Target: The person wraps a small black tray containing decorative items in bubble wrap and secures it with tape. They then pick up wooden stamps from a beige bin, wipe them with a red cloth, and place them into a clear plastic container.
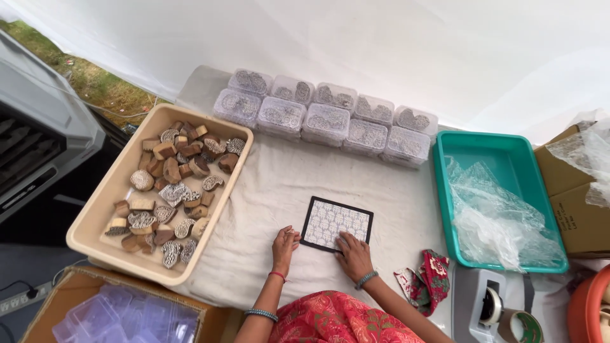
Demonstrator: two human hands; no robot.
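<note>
A single head camera looks steeply down from close above onto the cloth-covered table (273, 190), facing the tent wall.

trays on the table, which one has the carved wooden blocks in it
The beige tray on the left, heaped with carved wooden blocks. The teal tray on the right holds only crumpled clear plastic wrap.

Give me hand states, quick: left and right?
Left hand: open, fingertips at the left edge of the patterned card, holding nothing.
Right hand: open, flat on the card's lower edge.
</note>
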